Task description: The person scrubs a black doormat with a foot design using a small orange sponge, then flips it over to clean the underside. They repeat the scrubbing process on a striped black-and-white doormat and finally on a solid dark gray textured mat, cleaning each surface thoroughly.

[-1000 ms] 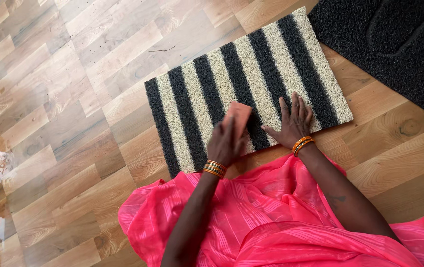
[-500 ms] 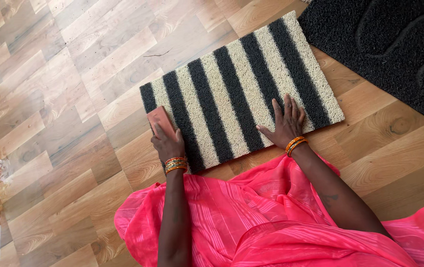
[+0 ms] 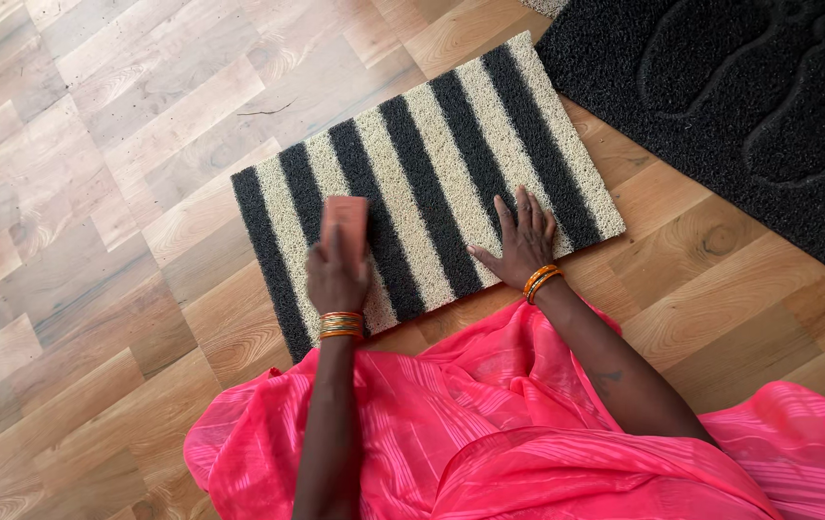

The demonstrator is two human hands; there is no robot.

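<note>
While the right hand lies flat, the left hand presses a pink block onto the striped mat.

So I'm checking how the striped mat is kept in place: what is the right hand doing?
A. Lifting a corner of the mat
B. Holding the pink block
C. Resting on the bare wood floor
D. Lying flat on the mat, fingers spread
D: the right hand lies palm down with spread fingers on the striped mat, while the left hand holds the pink block.
</note>
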